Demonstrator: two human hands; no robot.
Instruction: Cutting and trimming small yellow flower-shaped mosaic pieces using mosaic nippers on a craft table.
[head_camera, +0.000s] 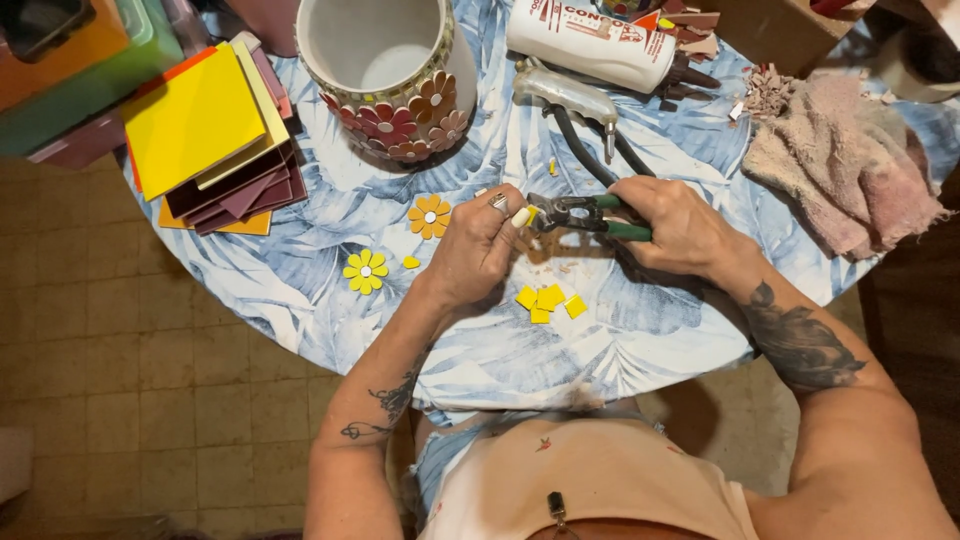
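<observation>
Nipping a small yellow tile piece (523, 215), head view: the left hand (478, 250) pinches it between thumb and fingertips and feeds its edge into the jaws of the pliers (585, 215). The right hand (675, 228) is closed around the green handles, squeezing. Just below both hands lie cut yellow squares (549, 300); crumbs of tile sit under the jaws. Left of the left hand rest a finished orange flower (430, 216), a yellow flower (365, 270) and one loose yellow petal (410, 262). Beyond the hands stands a white vase (390, 60) banded with tile flowers. Judged step: trimming a square into a petal shape. Next cut likely needs the piece turned slightly in the pinch, a shallow bite, gentle pressure.
</observation>
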